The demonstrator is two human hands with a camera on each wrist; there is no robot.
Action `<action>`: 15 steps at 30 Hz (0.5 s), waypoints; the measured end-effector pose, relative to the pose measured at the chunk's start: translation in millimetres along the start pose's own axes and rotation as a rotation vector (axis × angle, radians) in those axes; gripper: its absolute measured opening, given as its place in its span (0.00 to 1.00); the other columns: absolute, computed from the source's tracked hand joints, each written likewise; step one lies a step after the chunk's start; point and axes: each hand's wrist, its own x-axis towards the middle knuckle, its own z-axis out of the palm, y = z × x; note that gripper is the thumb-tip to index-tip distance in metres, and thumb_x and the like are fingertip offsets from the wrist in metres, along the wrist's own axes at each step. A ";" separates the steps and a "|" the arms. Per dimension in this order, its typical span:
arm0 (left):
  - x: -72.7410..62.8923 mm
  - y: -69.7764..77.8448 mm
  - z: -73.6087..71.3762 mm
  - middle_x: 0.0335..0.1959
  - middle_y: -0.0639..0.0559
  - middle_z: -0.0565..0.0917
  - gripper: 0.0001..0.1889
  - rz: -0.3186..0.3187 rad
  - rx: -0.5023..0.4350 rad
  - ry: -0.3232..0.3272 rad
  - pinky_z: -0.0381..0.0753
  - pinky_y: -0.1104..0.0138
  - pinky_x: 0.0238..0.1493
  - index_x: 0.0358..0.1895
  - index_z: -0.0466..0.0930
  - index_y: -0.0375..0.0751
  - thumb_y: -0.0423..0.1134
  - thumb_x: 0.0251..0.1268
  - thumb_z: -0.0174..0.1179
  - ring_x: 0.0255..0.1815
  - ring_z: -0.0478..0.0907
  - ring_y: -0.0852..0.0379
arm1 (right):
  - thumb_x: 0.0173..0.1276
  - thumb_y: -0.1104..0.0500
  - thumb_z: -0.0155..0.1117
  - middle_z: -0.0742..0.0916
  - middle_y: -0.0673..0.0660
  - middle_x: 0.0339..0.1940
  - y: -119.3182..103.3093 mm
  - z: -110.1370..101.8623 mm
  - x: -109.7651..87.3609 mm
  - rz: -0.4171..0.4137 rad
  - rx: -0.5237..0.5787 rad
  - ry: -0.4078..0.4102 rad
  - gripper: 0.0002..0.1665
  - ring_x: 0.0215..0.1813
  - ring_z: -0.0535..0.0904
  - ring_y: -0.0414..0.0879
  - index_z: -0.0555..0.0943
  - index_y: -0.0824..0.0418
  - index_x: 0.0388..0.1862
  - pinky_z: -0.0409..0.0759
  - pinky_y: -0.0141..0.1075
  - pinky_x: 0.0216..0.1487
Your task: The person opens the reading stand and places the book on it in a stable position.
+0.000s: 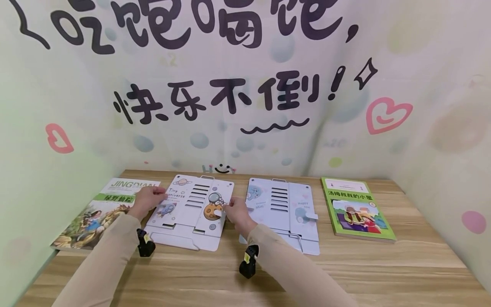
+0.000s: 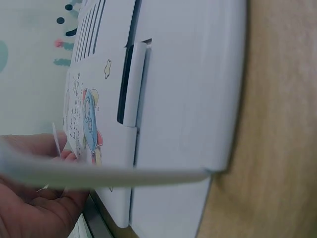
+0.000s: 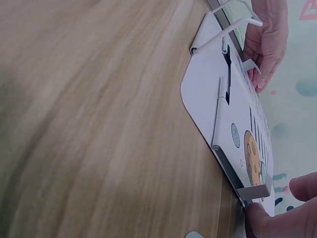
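Observation:
A white book stand [image 1: 193, 213] printed with an astronaut and "Tiny universe" lies flat on the table. My left hand [image 1: 151, 199] is at its left edge, curled fingers pinching around the small page clip [image 3: 251, 65]. On the opposite edge is my right hand [image 1: 238, 213]. Its thumb [image 3: 262, 220] touches the edge beside the other page clip [image 3: 255, 191], while a finger stands apart from it. A wire bar [image 2: 119, 177] crosses the left wrist view. A second white book stand [image 1: 284, 213], with "Happy Mini" print, lies to the right, partly behind my right hand.
A book with a green band [image 1: 103, 213] lies at the left, partly behind my left arm. At the right lies a green book [image 1: 356, 209]. The wooden table [image 1: 215, 281] meets a printed wall cloth [image 1: 215, 128] at the back.

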 end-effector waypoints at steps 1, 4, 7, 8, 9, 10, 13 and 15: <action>-0.4 0.0 0.2 0.54 0.29 0.74 0.20 -0.002 -0.004 0.003 0.74 0.55 0.51 0.57 0.70 0.24 0.34 0.67 0.53 0.49 0.73 0.42 | 0.69 0.66 0.53 0.76 0.59 0.38 0.0 0.1 -0.1 -0.003 -0.006 0.006 0.19 0.34 0.69 0.44 0.71 0.74 0.56 0.68 0.30 0.29; -1.6 0.6 0.7 0.55 0.29 0.74 0.20 -0.005 -0.015 0.011 0.73 0.54 0.53 0.58 0.70 0.25 0.34 0.66 0.53 0.51 0.73 0.41 | 0.69 0.65 0.53 0.77 0.62 0.46 0.4 0.8 0.5 -0.006 -0.008 0.022 0.24 0.39 0.71 0.46 0.67 0.74 0.62 0.71 0.31 0.34; -1.6 0.4 1.5 0.56 0.29 0.73 0.21 -0.010 -0.024 0.015 0.73 0.53 0.54 0.59 0.69 0.25 0.34 0.66 0.53 0.52 0.73 0.41 | 0.69 0.65 0.53 0.77 0.62 0.47 1.2 1.5 1.5 -0.008 -0.006 0.037 0.25 0.40 0.72 0.46 0.67 0.73 0.63 0.72 0.31 0.34; -1.2 0.2 1.7 0.57 0.29 0.73 0.21 -0.013 -0.027 0.016 0.73 0.53 0.54 0.59 0.69 0.25 0.34 0.67 0.53 0.52 0.73 0.41 | 0.69 0.65 0.53 0.77 0.61 0.45 1.5 1.7 1.8 -0.011 -0.002 0.039 0.24 0.39 0.72 0.46 0.67 0.74 0.62 0.72 0.30 0.33; -0.8 -0.2 2.0 0.57 0.29 0.73 0.21 -0.013 -0.027 0.019 0.73 0.53 0.54 0.59 0.69 0.25 0.34 0.67 0.53 0.52 0.73 0.40 | 0.69 0.65 0.53 0.76 0.60 0.42 1.9 1.9 2.2 -0.013 0.006 0.040 0.23 0.37 0.71 0.45 0.69 0.74 0.60 0.71 0.30 0.32; -0.7 -0.3 2.2 0.57 0.29 0.73 0.21 -0.015 -0.030 0.020 0.73 0.53 0.55 0.60 0.69 0.25 0.34 0.67 0.53 0.53 0.72 0.40 | 0.69 0.65 0.53 0.76 0.59 0.39 2.3 2.1 2.3 -0.015 0.015 0.041 0.21 0.35 0.71 0.45 0.70 0.74 0.58 0.70 0.30 0.30; -1.1 -0.2 2.3 0.57 0.29 0.73 0.21 -0.015 -0.034 0.028 0.72 0.53 0.56 0.60 0.68 0.25 0.34 0.67 0.52 0.54 0.72 0.40 | 0.69 0.65 0.52 0.73 0.56 0.33 3.3 2.3 2.8 -0.023 0.044 0.043 0.16 0.31 0.69 0.43 0.73 0.73 0.53 0.67 0.29 0.27; -2.1 -0.1 2.5 0.57 0.29 0.73 0.21 -0.010 -0.037 0.033 0.72 0.52 0.56 0.60 0.68 0.25 0.33 0.66 0.53 0.54 0.72 0.39 | 0.69 0.66 0.53 0.73 0.56 0.33 3.9 2.1 3.0 -0.031 0.058 0.048 0.17 0.30 0.68 0.43 0.73 0.73 0.54 0.67 0.29 0.26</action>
